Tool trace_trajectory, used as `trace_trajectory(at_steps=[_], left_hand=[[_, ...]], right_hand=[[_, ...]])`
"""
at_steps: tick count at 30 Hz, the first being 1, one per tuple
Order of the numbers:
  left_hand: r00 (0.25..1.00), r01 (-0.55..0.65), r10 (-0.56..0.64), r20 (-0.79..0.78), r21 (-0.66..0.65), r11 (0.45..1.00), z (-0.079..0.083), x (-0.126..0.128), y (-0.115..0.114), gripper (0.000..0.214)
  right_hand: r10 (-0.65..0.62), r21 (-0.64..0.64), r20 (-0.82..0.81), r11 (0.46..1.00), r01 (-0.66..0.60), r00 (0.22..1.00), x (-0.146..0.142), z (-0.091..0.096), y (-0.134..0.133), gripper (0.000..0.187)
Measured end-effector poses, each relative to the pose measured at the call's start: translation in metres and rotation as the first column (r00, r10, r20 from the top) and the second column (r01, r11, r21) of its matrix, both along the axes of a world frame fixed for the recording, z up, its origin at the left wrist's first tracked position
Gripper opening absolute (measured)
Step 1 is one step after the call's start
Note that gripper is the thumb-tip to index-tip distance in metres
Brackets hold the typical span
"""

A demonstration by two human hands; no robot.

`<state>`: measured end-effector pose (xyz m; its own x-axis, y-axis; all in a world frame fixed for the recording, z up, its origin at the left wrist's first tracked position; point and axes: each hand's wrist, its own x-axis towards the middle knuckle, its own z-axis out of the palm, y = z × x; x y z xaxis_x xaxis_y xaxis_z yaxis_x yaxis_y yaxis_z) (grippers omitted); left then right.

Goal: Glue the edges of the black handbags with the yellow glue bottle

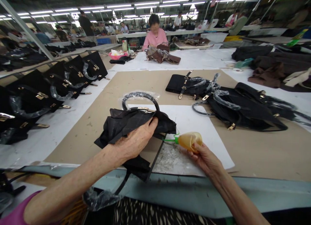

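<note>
Right in front of me a black handbag (121, 123) lies with its dark lining bunched outward. My left hand (138, 137) grips the lining, thumb on top. One plastic-wrapped handle (141, 95) arches up behind it; another hangs over the table's near edge. My right hand (201, 155) holds an amber squeeze bottle (190, 141) on its side. The bottle's thin green nozzle points left, its tip close to the bag's open edge; whether it touches, I cannot tell. Under the bag is a white sheet (206, 129) with a worn, glue-smeared patch.
Several black handbags (80, 71) stand in a row at left. More black bags (243, 105) lie in a pile at right, with dark fabric (267, 68) beyond. Across the table a person in pink (155, 37) sits behind brown bags (161, 55). Brown paper (116, 77) covers the tabletop.
</note>
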<state>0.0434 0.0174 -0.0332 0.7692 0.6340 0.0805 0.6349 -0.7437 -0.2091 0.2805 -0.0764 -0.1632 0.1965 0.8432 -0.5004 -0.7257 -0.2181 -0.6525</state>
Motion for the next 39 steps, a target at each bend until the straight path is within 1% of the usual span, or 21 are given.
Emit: trace_trajectory(at_steps=[4, 11, 14, 21, 26, 34, 39], left_hand=[[1.000, 0.009, -0.009, 0.002, -0.004, 1.000, 0.003, -0.001, -0.002, 0.047], [1.000, 0.012, -0.012, 0.009, 0.017, 1.000, -0.002, -0.002, -0.001, 0.050], [1.000, 0.010, -0.010, 0.001, 0.019, 1.000, -0.003, -0.001, 0.000, 0.051], [1.000, 0.003, -0.003, -0.003, -0.008, 1.000, -0.005, 0.000, 0.001, 0.051], [1.000, 0.004, -0.004, -0.009, -0.015, 1.000, -0.009, 0.000, 0.004, 0.052], [1.000, 0.001, -0.001, -0.009, -0.004, 1.000, -0.004, 0.003, 0.003, 0.042], [1.000, -0.005, 0.005, -0.021, -0.014, 1.000, -0.006, 0.004, 0.005, 0.038]], right_hand=[[-0.030, -0.004, -0.006, 1.000, 0.030, 1.000, 0.001, 0.000, -0.001, 0.044], [-0.001, -0.014, -0.042, 1.000, 0.000, 0.999, -0.004, 0.001, -0.005, 0.044], [0.015, -0.025, -0.051, 1.000, -0.016, 0.999, -0.006, 0.004, -0.010, 0.042], [0.063, -0.028, -0.081, 0.997, -0.066, 0.995, -0.018, 0.015, -0.024, 0.042], [0.072, -0.030, -0.095, 0.997, -0.075, 0.993, -0.025, 0.017, -0.035, 0.044], [0.105, -0.071, -0.119, 0.991, -0.114, 0.987, -0.038, 0.034, -0.045, 0.045], [0.123, -0.092, -0.128, 0.986, -0.136, 0.984, -0.043, 0.033, -0.053, 0.044]])
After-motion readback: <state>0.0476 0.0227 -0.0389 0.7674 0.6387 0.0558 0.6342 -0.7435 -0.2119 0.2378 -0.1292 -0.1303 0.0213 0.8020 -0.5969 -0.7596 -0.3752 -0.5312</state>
